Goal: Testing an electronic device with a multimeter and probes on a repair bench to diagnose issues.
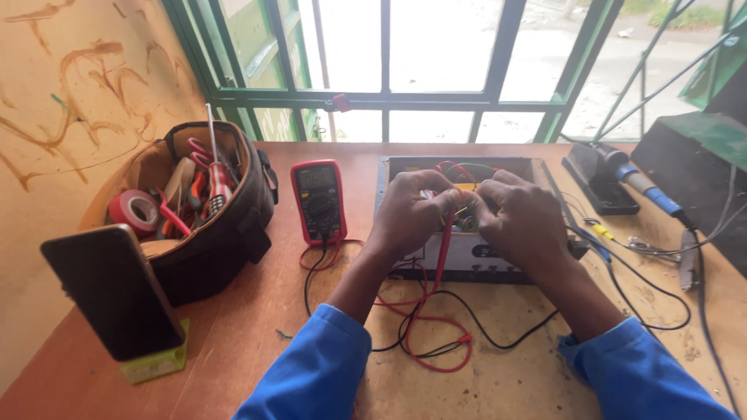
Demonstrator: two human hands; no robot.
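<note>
Here my left hand (408, 210) and right hand (517, 214) were curled together, pinching thin, limp wires and a stiff red probe (443, 249) inside the open black metal box (467, 260) mid-worktop (506, 373); fragile—I'd grip insulation only.

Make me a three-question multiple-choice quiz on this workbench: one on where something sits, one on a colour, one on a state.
1. Where is the red handheld multimeter?
A. inside the tool bag
B. flat on the wooden table, between the black fabric tool bag and the open black electronics box
C. on the windowsill

2. What colour are the person's sleeves?
A. blue
B. green
C. white

3. How are the two hands placed?
A. resting flat on the table
B. holding the phone
C. left hand and right hand together over the open box

Answers: 1 B, it lies on the tabletop between the two; 2 A, both cuffs are bright blue; 3 C, the fingers meet among the box's wires.
</note>
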